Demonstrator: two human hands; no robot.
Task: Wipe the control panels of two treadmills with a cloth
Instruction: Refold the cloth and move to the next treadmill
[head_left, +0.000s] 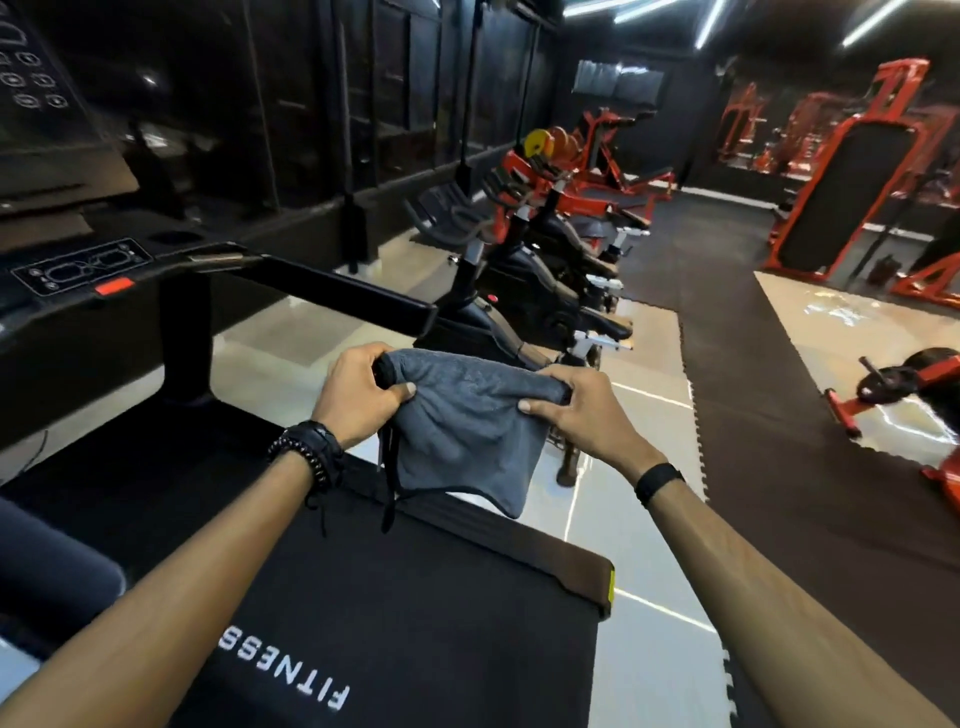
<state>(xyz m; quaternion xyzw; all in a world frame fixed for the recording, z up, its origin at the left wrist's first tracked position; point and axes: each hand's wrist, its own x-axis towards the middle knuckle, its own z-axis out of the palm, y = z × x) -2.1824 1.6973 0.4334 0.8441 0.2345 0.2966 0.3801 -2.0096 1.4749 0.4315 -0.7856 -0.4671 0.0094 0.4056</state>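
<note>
At the far left, the control panel (78, 270) of a treadmill (291, 571) is seen, apart from both hands. A grey cloth (467, 431) is held stretched in the air above the right edge of the treadmill belt. Its left upper corner is gripped by the left hand (358, 400), fingers curled round it; its right upper corner is pinched by the right hand (576, 410). Exercise bikes (540, 280) are lined up beyond.

Both forearms stretched forward, left hand (358, 397) and right hand (576, 410) level, apart, thumbs and curled fingers pinching fabric.
</note>
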